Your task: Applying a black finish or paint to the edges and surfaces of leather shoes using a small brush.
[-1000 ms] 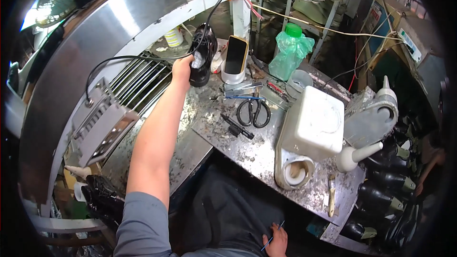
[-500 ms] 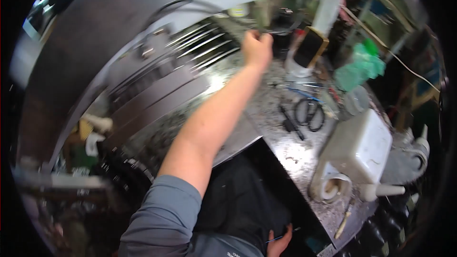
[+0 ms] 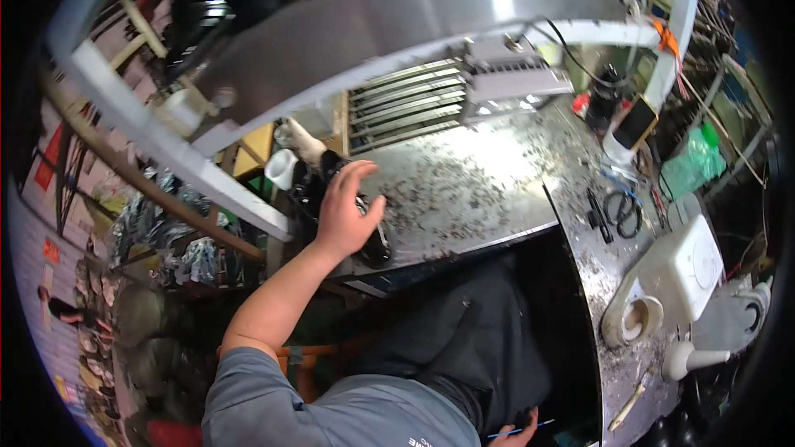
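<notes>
At the left end of the metal bench, my left hand (image 3: 344, 211) reaches over some glossy black shoes (image 3: 377, 248). Its thumb stands apart from the fingers. The hand hides part of the shoes, so whether it touches them is unclear. Low in the picture, beside my dark apron (image 3: 464, 331), my right hand (image 3: 520, 434) pinches a thin blue stick (image 3: 544, 424) with a pale tip; its kind is too small to make out.
Behind the bench top (image 3: 464, 190) runs a slatted metal rack (image 3: 406, 112) with a grey housing (image 3: 517, 83) at its right. A phone (image 3: 636, 124), black scissors (image 3: 623, 213), a white jug (image 3: 675, 273) and a brush (image 3: 631, 404) lie rightward. A white frame bar (image 3: 174, 141) slants at left.
My left hand has left the far side of the bench and swung left to the black shoes, its fingers opening. The grey housing has shifted from left to right along the rack. The view has turned left.
</notes>
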